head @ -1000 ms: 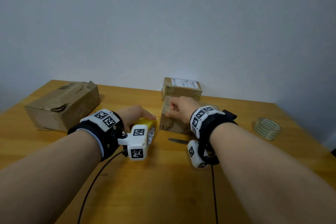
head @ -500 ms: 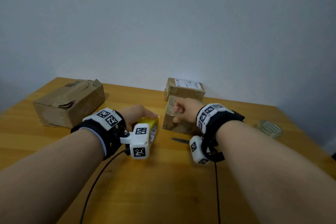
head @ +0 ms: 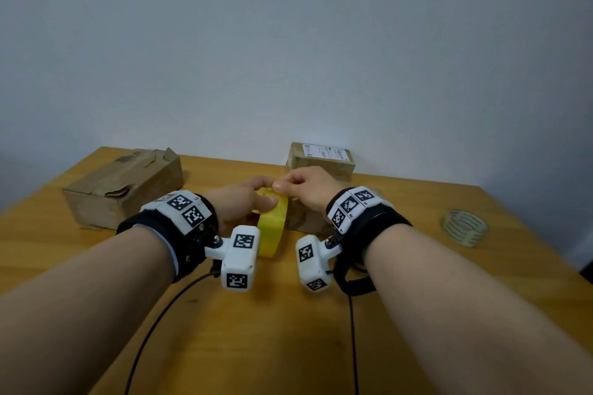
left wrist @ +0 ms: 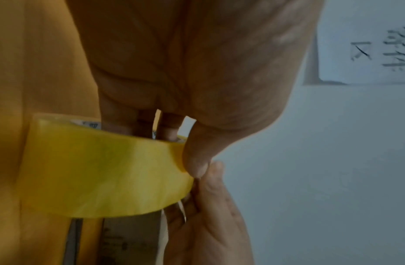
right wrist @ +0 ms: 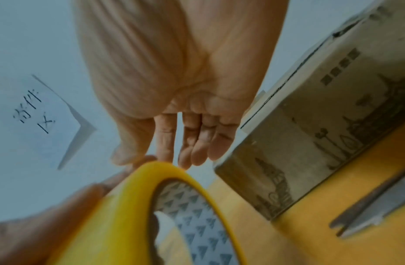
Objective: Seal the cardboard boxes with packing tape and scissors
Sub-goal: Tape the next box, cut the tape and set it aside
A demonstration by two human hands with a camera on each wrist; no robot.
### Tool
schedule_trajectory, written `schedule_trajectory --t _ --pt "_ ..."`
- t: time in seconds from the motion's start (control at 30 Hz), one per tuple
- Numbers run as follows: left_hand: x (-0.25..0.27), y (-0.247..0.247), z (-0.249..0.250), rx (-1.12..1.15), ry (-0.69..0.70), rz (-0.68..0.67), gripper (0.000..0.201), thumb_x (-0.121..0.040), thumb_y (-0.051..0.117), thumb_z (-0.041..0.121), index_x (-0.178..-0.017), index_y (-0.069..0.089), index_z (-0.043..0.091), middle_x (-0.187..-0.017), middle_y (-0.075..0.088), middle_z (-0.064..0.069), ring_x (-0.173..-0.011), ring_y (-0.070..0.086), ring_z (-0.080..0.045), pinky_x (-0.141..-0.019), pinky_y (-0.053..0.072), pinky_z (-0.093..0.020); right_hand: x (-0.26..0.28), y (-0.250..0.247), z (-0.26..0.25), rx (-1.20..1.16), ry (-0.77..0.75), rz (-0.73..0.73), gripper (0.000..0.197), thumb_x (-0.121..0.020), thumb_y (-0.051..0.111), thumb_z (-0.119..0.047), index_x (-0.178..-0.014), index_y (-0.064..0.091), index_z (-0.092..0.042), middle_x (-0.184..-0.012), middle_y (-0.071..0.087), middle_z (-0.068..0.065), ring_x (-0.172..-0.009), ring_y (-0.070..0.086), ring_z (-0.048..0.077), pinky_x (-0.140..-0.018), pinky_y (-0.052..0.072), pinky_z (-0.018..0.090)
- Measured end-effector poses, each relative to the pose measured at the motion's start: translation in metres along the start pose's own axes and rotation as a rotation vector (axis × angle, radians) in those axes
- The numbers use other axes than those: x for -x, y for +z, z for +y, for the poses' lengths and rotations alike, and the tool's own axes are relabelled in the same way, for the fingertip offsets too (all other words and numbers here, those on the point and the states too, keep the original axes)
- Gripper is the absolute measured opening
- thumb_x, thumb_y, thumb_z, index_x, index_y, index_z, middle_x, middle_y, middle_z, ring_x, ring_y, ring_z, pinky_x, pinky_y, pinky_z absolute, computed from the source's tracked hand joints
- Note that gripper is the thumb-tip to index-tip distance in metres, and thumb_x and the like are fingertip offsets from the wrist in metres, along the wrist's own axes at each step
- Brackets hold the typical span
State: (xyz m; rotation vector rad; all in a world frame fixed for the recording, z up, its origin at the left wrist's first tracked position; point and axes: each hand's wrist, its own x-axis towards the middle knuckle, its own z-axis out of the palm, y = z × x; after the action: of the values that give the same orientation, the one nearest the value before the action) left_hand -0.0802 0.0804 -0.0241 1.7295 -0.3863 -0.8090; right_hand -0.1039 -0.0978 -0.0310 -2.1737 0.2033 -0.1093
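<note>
My left hand (head: 265, 193) holds a yellow tape roll (head: 273, 225) upright just above the table, fingers through its core and thumb on the outer face (left wrist: 101, 172). My right hand (head: 278, 185) reaches over from the right and pinches the roll's top edge (right wrist: 151, 165) between thumb and forefinger. A small printed cardboard box (head: 305, 223) stands right behind the roll, partly hidden by my right hand; its side shows in the right wrist view (right wrist: 310, 143). Scissors (right wrist: 367, 206) lie closed on the table beside that box, hidden in the head view by my right wrist.
A large crumpled cardboard box (head: 122, 186) sits at the back left. A second small box with a white label (head: 322, 155) stands against the wall. A clear tape roll (head: 465, 228) lies at the far right. The wooden table (head: 288, 346) is bare near me.
My right hand left the small box and moved left onto the top of the yellow roll. My left hand raised and turned the roll toward it.
</note>
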Motion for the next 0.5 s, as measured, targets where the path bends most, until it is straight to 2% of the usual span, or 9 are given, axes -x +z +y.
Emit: schedule_trajectory --t 0.1,0.17,0.2,0.27,0.33,0.4,0.5 --pt "0.006 0.013 -0.002 0.031 0.047 -0.030 0.028 -0.095 0.056 0.012 -0.116 0.057 0.030 -0.084 0.062 -0.011 -0.069 0.058 -0.025 -0.065 0.051 -0.037 0.010 -0.001 0.000 -0.142 0.110 0.043 0.031 -0.077 0.083 -0.029 -0.090 0.074 -0.003 -0.082 0.074 0.010 -0.073 0.069 0.026 -0.087 0.059 0.046" --pt "0.008 0.022 -0.004 0.069 0.082 -0.044 0.030 -0.094 0.056 0.005 -0.115 0.057 0.027 -0.083 0.064 -0.009 -0.077 0.062 -0.027 -0.077 0.055 -0.043 0.019 -0.007 0.000 -0.175 0.157 0.070 0.029 -0.075 0.084 -0.026 -0.090 0.075 -0.003 -0.086 0.076 0.012 -0.077 0.072 0.026 -0.086 0.059 0.046" --pt "0.010 0.025 -0.005 0.076 0.094 -0.050 0.032 -0.094 0.056 0.003 -0.115 0.057 0.026 -0.083 0.063 -0.008 -0.079 0.063 -0.027 -0.078 0.056 -0.042 0.023 -0.008 -0.002 -0.184 0.174 0.083 0.031 -0.075 0.085 -0.025 -0.092 0.075 -0.001 -0.087 0.076 0.013 -0.080 0.073 0.027 -0.086 0.059 0.045" --pt "0.016 0.034 -0.004 0.070 0.117 -0.074 0.034 -0.093 0.056 0.001 -0.117 0.056 0.024 -0.079 0.061 -0.007 -0.076 0.064 -0.026 -0.075 0.057 -0.040 0.034 -0.014 -0.002 -0.212 0.203 0.107 0.035 -0.074 0.086 -0.025 -0.094 0.074 0.001 -0.086 0.077 0.013 -0.086 0.074 0.030 -0.085 0.059 0.045" --pt "0.021 0.042 -0.003 0.073 0.137 -0.090 0.036 -0.092 0.056 -0.002 -0.120 0.054 0.021 -0.069 0.062 -0.002 -0.068 0.066 -0.020 -0.069 0.060 -0.037 0.043 -0.019 -0.002 -0.222 0.224 0.116 0.035 -0.070 0.088 -0.027 -0.089 0.074 -0.002 -0.083 0.077 0.010 -0.090 0.074 0.031 -0.085 0.060 0.046" --pt "0.026 0.047 -0.002 0.060 0.143 -0.074 0.043 -0.091 0.057 -0.003 -0.123 0.049 0.023 -0.059 0.063 0.004 -0.060 0.066 -0.015 -0.063 0.058 -0.033 0.051 -0.024 -0.001 -0.235 0.230 0.129 0.029 -0.070 0.088 -0.027 -0.080 0.073 -0.005 -0.079 0.076 0.009 -0.084 0.075 0.029 -0.083 0.060 0.043" --pt "0.032 0.049 0.002 0.034 0.139 0.022 0.065 -0.084 0.066 -0.005 -0.128 0.040 0.036 -0.060 0.063 0.004 -0.063 0.064 -0.018 -0.070 0.058 -0.039 0.066 -0.028 -0.005 -0.269 0.231 0.102 0.022 -0.075 0.085 -0.021 -0.074 0.070 -0.006 -0.076 0.075 0.009 -0.072 0.073 0.023 -0.079 0.061 0.037"
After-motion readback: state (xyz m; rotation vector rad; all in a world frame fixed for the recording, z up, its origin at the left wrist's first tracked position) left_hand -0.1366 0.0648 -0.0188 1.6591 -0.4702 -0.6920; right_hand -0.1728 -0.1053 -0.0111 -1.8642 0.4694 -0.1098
